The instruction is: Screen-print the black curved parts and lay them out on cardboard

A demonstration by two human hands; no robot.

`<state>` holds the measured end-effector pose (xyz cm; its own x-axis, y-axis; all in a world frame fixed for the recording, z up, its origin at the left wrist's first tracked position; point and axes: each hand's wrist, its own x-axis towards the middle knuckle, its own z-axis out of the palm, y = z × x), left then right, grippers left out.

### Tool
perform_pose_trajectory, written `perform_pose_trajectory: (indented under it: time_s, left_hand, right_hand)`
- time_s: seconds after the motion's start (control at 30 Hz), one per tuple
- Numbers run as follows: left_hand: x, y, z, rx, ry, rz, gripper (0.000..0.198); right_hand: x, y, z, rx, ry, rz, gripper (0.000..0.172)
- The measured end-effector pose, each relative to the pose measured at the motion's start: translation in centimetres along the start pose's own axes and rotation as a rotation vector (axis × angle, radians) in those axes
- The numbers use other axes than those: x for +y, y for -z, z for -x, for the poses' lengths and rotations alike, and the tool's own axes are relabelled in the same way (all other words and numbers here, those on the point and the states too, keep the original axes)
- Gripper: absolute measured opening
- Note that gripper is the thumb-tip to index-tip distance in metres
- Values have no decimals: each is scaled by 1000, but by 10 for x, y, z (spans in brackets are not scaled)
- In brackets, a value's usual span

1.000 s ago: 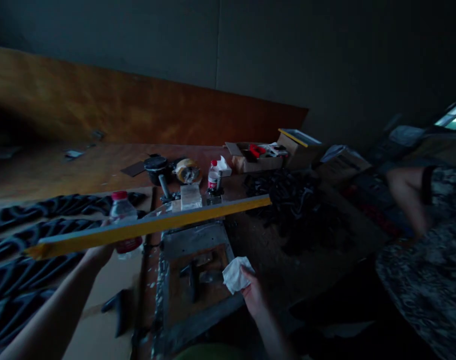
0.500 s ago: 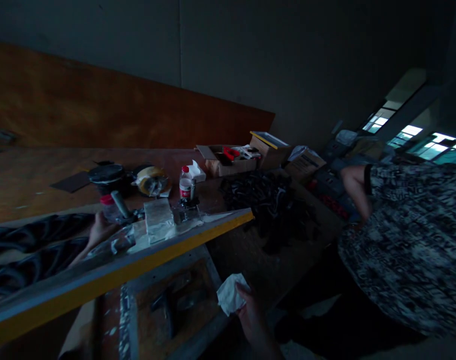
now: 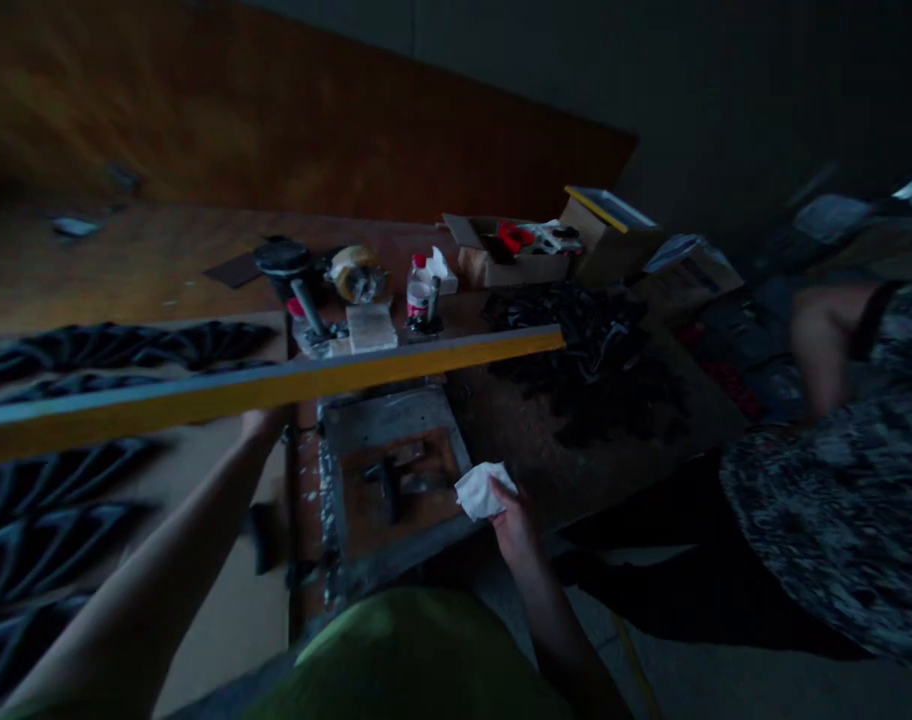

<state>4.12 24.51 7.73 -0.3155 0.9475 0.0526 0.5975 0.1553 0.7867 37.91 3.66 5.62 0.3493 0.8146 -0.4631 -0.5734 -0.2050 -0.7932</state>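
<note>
My right hand (image 3: 512, 515) pinches a crumpled white cloth or tissue (image 3: 480, 491), just right of a grey-rimmed plate (image 3: 362, 418). On the plate's brown middle sits a dark curved part (image 3: 388, 490). My left hand (image 3: 261, 425) reaches forward at the left; a long yellow-edged frame (image 3: 336, 375) crosses in front of it and hides its fingers, so its hold cannot be made out. The frame is tilted above the plate, and two upright metal posts (image 3: 307, 306) stand behind it, with a pale block (image 3: 372, 326) between them.
Rows of black curved parts (image 3: 73, 540) lie on cardboard at the left. Behind are a dark tub (image 3: 283, 262), tape rolls (image 3: 357, 274), a red-capped bottle (image 3: 418, 285) and an open carton (image 3: 508, 265). A heap of black parts (image 3: 598, 350) lies right; beyond it sits another person (image 3: 838, 480).
My view has tipped down and turned left. My left hand has come from behind the frame by the post to below its edge. The white cloth stays in my right hand.
</note>
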Motion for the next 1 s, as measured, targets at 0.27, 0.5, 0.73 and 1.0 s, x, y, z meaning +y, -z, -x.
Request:
perform_pose_trajectory:
  time_s: [0.27, 0.5, 0.73, 1.0]
  left_hand:
    - [-12, -2, 167, -314, -70, -130, 43]
    - [28, -50, 214, -343, -5, -615, 56]
    - [22, -38, 223, -313, -149, -622, 41]
    - [22, -44, 245, -406, -398, -529, 33]
  right_hand:
    - [-2, -2, -8, 18, 153, 320, 41]
    - [-4, -20, -20, -97, 368, 559, 37]
    - [-3, -18, -27, -138, 407, 618, 37]
    - [-2, -24, -25, -235, 585, 827, 30]
